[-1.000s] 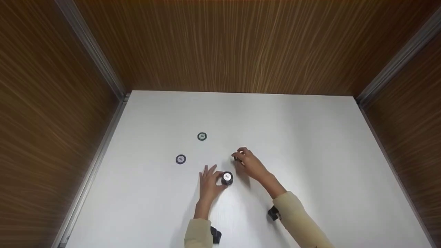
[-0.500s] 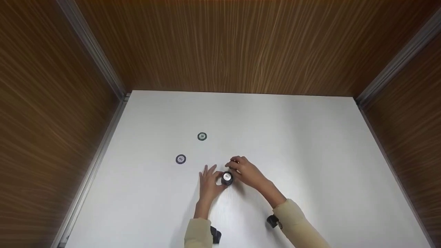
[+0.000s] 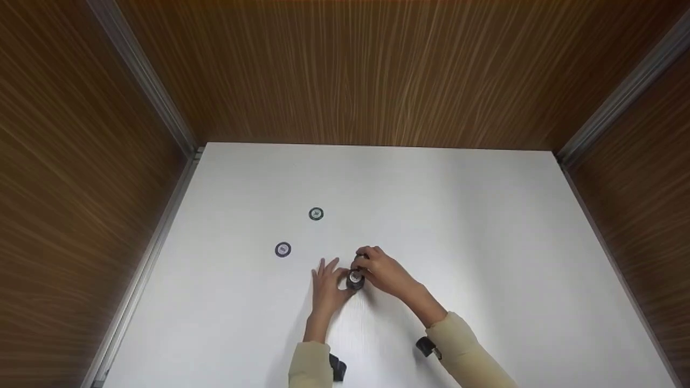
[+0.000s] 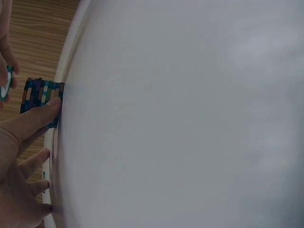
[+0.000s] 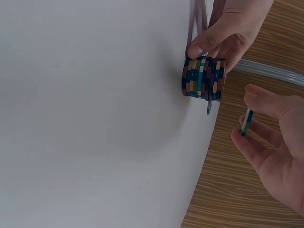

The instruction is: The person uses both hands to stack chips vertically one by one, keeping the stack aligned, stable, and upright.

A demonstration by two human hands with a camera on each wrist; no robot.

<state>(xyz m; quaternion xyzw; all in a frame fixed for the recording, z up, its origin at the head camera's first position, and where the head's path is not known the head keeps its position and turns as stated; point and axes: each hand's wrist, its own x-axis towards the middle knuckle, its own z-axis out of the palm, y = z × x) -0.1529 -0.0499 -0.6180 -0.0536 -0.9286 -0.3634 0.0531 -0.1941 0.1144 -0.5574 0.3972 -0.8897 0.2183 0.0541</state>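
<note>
Head view faces down; closer wrist views share the chip stack [image 5: 203,78].

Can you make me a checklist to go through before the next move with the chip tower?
1. Left hand steadies the chip stack between thumb and finger: ok.
2. Right hand has a firm pinch on the raised chip: it is held between thumb and fingers; how firmly, cannot tell.
3. Stack stands straight: its edges look roughly even, ok.
4. Raised chip is lined up over the stack: not ok; it looks off to one side in the right wrist view.
5. Loose chips are out of the way: the greenish chip and purplish chip lie apart from the stack, ok.
</note>
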